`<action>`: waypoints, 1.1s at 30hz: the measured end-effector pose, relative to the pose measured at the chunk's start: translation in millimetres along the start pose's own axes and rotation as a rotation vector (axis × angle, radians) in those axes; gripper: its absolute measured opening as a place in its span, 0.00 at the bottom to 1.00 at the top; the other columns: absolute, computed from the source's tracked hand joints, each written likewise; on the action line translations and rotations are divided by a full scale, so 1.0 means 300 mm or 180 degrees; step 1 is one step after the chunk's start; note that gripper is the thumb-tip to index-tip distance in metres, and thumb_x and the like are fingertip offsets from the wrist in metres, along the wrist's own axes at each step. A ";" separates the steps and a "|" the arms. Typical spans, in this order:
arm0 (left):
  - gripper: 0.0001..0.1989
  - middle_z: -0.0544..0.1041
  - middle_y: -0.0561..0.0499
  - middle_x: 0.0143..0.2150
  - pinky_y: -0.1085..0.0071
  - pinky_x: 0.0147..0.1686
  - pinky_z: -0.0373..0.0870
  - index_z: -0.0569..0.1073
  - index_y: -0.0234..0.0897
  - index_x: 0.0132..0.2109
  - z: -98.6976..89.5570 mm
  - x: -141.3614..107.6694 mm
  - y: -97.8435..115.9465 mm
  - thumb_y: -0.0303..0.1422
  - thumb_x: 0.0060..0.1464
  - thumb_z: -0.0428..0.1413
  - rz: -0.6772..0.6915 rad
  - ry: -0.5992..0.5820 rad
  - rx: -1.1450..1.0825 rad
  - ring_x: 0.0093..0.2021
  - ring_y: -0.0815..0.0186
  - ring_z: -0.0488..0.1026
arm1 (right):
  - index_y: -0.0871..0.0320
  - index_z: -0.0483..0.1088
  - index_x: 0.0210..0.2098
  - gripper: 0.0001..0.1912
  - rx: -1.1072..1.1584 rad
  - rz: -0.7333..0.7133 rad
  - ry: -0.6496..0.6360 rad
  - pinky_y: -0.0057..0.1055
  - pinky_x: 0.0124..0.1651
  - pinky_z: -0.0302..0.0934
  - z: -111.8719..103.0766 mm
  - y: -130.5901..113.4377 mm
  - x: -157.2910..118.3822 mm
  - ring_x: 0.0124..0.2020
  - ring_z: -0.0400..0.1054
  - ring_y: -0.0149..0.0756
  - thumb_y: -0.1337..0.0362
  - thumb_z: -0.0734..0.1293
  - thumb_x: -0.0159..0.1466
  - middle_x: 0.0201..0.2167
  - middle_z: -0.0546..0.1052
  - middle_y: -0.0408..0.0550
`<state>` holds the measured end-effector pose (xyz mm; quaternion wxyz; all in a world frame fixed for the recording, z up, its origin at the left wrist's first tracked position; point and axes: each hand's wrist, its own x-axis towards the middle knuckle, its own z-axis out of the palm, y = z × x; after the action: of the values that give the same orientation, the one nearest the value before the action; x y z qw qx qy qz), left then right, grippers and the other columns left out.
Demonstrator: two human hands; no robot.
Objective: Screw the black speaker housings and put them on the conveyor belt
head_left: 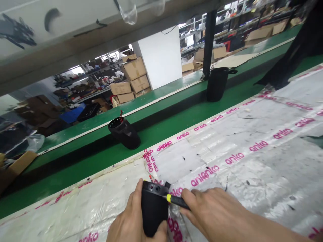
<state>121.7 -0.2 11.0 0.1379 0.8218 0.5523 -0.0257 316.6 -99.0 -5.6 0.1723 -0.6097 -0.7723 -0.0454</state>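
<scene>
Fingers of the left hand (133,215) wrap around a black, fabric-covered cylinder (154,211) with a smooth black plastic rim, gripping it from the side with the thumb across its lower front. It is held just above or on the table (111,193), at the near edge of the view; contact beneath is hidden. Small round holes show along the rim, and a bit of red wire sticks up behind it. The right hand (214,208) is closed on a slim tool with a black ribbed handle and yellow collar (178,201), its tip pointing left at the cylinder's side, just below the rim; whether it touches cannot be told.

White sheeting and tape printed with pink "anko" lettering cover the table. Beyond its far edge runs a flat green conveyor belt (171,124). On it stand an open-topped black cylinder with red wires (128,134), tilted in the view, and, well apart to the right, a black cylinder with a side loop (217,85). Brown cardboard boxes (136,69) are stacked beside a white pillar (163,57) in the background.
</scene>
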 end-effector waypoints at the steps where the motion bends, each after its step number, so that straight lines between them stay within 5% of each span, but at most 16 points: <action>1: 0.43 0.69 0.43 0.64 0.64 0.48 0.73 0.50 0.36 0.70 0.001 -0.002 0.000 0.35 0.50 0.56 -0.0014 0.0019 0.0002 0.56 0.52 0.75 | 0.59 0.69 0.44 0.08 -0.0032 0.0074 -0.0040 0.35 0.24 0.61 0.020 -0.001 -0.003 0.22 0.72 0.40 0.67 0.59 0.70 0.27 0.77 0.45; 6: 0.45 0.67 0.43 0.66 0.62 0.52 0.71 0.48 0.35 0.71 -0.011 -0.010 0.017 0.35 0.49 0.56 -0.0101 -0.0169 -0.0023 0.57 0.51 0.73 | 0.54 0.69 0.41 0.11 0.0514 0.0242 0.0195 0.34 0.27 0.67 0.111 0.002 -0.050 0.25 0.74 0.39 0.67 0.56 0.72 0.30 0.78 0.43; 11: 0.43 0.66 0.43 0.66 0.60 0.54 0.71 0.48 0.37 0.71 -0.020 -0.022 0.049 0.37 0.52 0.55 -0.0166 -0.0109 0.0069 0.55 0.53 0.75 | 0.54 0.67 0.46 0.18 0.0806 0.0524 0.1055 0.31 0.32 0.68 0.069 0.019 -0.089 0.32 0.76 0.38 0.63 0.47 0.75 0.36 0.79 0.49; 16: 0.43 0.68 0.41 0.64 0.55 0.43 0.76 0.48 0.34 0.71 0.000 -0.046 0.099 0.36 0.51 0.53 0.0001 -0.0039 0.0663 0.46 0.49 0.79 | 0.55 0.65 0.39 0.23 0.0508 0.0540 0.0575 0.33 0.21 0.61 0.091 0.010 -0.081 0.20 0.72 0.39 0.59 0.43 0.76 0.22 0.74 0.43; 20: 0.41 0.67 0.39 0.64 0.59 0.41 0.75 0.50 0.33 0.71 0.019 -0.058 0.126 0.35 0.52 0.53 -0.0043 0.0137 0.0985 0.45 0.50 0.79 | 0.54 0.62 0.37 0.14 0.0282 0.0469 0.0192 0.34 0.19 0.54 0.149 -0.004 -0.099 0.17 0.71 0.40 0.62 0.49 0.75 0.21 0.73 0.41; 27: 0.39 0.70 0.39 0.60 0.62 0.39 0.74 0.52 0.32 0.70 0.029 -0.063 0.123 0.37 0.52 0.53 0.0030 0.0267 0.1005 0.43 0.52 0.79 | 0.51 0.56 0.37 0.09 0.0283 0.0566 0.0384 0.34 0.19 0.46 0.215 -0.009 -0.125 0.15 0.69 0.41 0.62 0.51 0.74 0.18 0.70 0.36; 33: 0.39 0.70 0.39 0.60 0.63 0.37 0.74 0.52 0.33 0.70 0.036 -0.059 0.117 0.36 0.52 0.53 0.0043 0.0307 0.1107 0.42 0.53 0.79 | 0.51 0.54 0.38 0.07 0.0344 0.0495 0.0348 0.35 0.20 0.48 0.219 -0.003 -0.118 0.17 0.71 0.41 0.65 0.50 0.73 0.21 0.71 0.37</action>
<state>148.1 -31.2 11.2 -0.0328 0.8372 0.5399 -0.0804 309.0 -113.5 -78.4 0.2498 -0.6542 -0.7135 -0.0234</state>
